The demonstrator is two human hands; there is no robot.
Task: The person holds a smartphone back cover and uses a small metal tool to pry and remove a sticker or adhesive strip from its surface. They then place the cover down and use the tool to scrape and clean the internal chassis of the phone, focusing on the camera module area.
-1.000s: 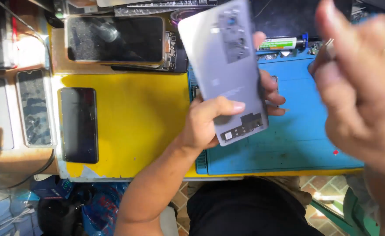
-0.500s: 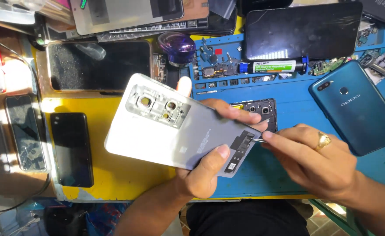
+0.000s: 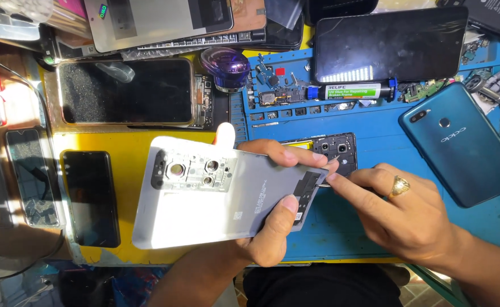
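Note:
My left hand grips a silver phone back cover, inner side up, with its camera holes at the left end. The thumb lies on the cover's right part and the fingers wrap over its far edge. My right hand, with a gold ring, pinches a thin tool tip against the cover's right edge, next to a dark patch. Behind the cover an opened phone body lies on the blue work mat.
A teal phone back lies right on the mat. A glue tube, small parts, a dark screen and a purple dome sit behind. On the yellow surface at left lie several phones and screens.
The cover has swung from upright to lying flat, inner side up. My right hand came down from near the camera and now touches the cover's right edge.

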